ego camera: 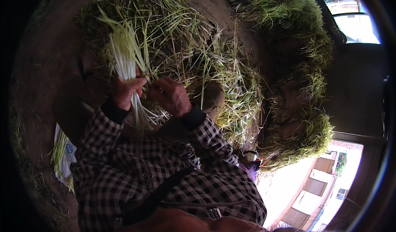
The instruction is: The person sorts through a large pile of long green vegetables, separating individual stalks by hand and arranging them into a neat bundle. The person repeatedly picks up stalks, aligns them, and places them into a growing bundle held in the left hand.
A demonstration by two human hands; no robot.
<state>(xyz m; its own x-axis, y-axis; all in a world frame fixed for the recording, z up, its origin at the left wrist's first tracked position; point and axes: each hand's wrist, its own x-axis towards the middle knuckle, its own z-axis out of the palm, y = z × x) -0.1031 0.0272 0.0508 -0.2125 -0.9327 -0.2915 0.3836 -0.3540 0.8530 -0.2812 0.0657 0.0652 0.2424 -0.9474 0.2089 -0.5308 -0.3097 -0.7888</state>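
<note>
My left hand (125, 89) is closed around a bunch of yellow-green leafy stalks with white stems (123, 58), which look like blanched chives. The leaves fan out above the fist, and the white stem ends hang below it toward my lap. Close beside the left thumb is my right hand (171, 94), its fingers curled. A thin stalk runs near its fingertips, but whether they pinch it is hidden. Beyond both hands spreads a heap of loose green leaves and stalks (161, 18), with paler trimmed strands (241, 99) toward the right.
A long bank of green stalks (312, 49) lines the right side by a dark wall (355, 86). At the lower left, more stalks lie on a white printed sack (68, 157). A bright doorway (297, 188) opens at the lower right. Bare floor (46, 55) shows at left.
</note>
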